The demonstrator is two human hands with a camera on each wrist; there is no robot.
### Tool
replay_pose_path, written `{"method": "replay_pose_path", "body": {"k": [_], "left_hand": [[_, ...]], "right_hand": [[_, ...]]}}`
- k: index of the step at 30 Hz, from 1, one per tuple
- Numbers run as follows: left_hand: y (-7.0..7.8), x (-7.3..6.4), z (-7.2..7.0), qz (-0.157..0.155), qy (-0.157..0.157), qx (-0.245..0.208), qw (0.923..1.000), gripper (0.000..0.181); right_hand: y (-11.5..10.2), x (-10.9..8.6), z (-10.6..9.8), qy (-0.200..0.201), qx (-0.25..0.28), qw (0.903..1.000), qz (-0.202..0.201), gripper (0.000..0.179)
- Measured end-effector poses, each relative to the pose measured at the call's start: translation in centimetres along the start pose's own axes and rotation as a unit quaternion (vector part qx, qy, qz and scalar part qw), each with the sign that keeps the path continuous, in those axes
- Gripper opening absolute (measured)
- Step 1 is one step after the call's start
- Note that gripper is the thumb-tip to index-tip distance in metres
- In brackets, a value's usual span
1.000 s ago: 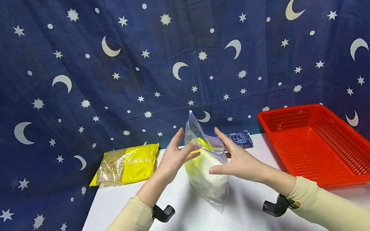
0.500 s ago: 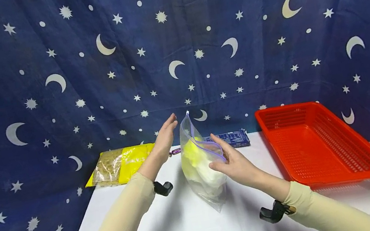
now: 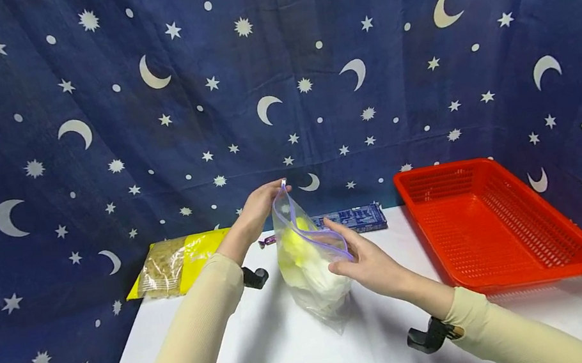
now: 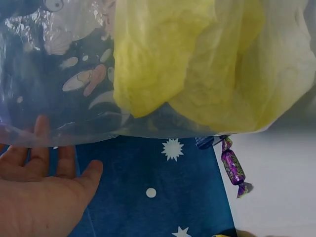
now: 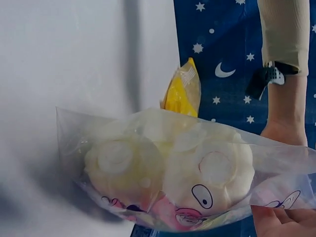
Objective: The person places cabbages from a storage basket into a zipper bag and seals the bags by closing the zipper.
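A clear zip bag [image 3: 313,275] with a purple zip strip stands in the middle of the white table. Its mouth gapes, and pale yellow and white rounded lumps [image 5: 212,163] show through the film; cartoon faces are printed on it. My left hand [image 3: 259,205] is at the bag's far top corner, beside the white zip slider [image 3: 283,183]. In the left wrist view its fingers [image 4: 42,133] stretch up behind the film, with the thumb apart. My right hand [image 3: 369,262] holds the mouth's right side, thumb in front and fingers behind.
A yellow packet with a clear window [image 3: 183,265] lies at back left. A purple-wrapped candy [image 4: 232,165] and a flat dark blue packet [image 3: 359,219] lie behind the bag. At right stands a red plastic basket [image 3: 413,212]. A starry blue curtain [image 3: 171,131] backs the table.
My left hand has left the near side of the mouth, swung outward and come to the far corner by the slider. My right hand has closed in on the bag's right rim.
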State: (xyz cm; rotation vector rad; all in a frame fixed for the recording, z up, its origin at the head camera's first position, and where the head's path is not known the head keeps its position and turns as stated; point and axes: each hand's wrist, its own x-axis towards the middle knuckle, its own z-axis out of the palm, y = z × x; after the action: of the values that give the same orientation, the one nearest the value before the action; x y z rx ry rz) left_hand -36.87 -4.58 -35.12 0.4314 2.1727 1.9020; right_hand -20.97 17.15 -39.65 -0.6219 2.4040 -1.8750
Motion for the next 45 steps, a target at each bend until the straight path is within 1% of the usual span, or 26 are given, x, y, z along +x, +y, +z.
{"method": "replay_pose_path", "body": {"k": [4, 7, 11, 15, 19, 21, 23, 26, 28, 31, 37, 45], "left_hand": [[-0.3, -0.2, -0.5, 0.008, 0.011, -0.01, 0.9999, 0.045], [-0.5, -0.5, -1.0, 0.004, 0.014, -0.01, 0.9998, 0.044], [-0.7, -0.8, -1.6, -0.004, 0.015, -0.011, 0.9998, 0.045], [-1.0, -1.2, -2.0, -0.009, 0.021, -0.012, 0.9997, 0.046], [-1.3, -1.7, -2.3, -0.013, 0.034, -0.011, 0.9993, 0.042], [-1.4, -1.9, -2.4, -0.011, 0.04, -0.015, 0.999, 0.038], [-1.5, -2.2, -2.4, -0.006, 0.046, -0.02, 0.9987, 0.036], [-1.5, -2.6, -2.5, 0.001, 0.055, -0.022, 0.9983, 0.034], [-1.5, -2.8, -2.5, 0.002, 0.061, -0.021, 0.9979, 0.033], [-1.6, -3.2, -2.6, 0.004, 0.071, -0.026, 0.9972, 0.029], [-2.0, -3.9, -2.6, 0.022, 0.096, -0.05, 0.9939, 0.019], [-2.8, -4.7, -3.1, 0.042, 0.132, -0.069, 0.988, 0.02]], "right_hand": [[0.3, -0.1, -0.7, 0.02, -0.018, 0.9996, 0.012, 0.079], [0.5, -0.3, -1.4, 0.047, -0.033, 0.998, 0.027, 0.075], [0.7, -0.7, -2.3, 0.079, -0.041, 0.9952, 0.042, 0.068], [1.1, -0.9, -2.8, 0.112, -0.056, 0.9908, 0.051, 0.058], [1.3, -1.0, -3.3, 0.154, -0.077, 0.9836, 0.055, 0.057], [1.2, -1.0, -3.6, 0.169, -0.062, 0.9822, 0.055, 0.057], [1.2, -1.0, -3.8, 0.185, -0.034, 0.9805, 0.057, 0.055], [1.0, -0.9, -4.1, 0.205, 0.005, 0.9764, 0.068, 0.045], [0.8, -0.7, -4.2, 0.219, 0.018, 0.9727, 0.075, 0.04], [0.8, -0.5, -4.6, 0.23, 0.024, 0.9698, 0.078, 0.037], [0.7, 0.2, -5.5, 0.234, 0.032, 0.9693, 0.068, 0.034], [-0.2, 1.3, -6.7, 0.237, 0.036, 0.9691, 0.058, 0.034]]}}
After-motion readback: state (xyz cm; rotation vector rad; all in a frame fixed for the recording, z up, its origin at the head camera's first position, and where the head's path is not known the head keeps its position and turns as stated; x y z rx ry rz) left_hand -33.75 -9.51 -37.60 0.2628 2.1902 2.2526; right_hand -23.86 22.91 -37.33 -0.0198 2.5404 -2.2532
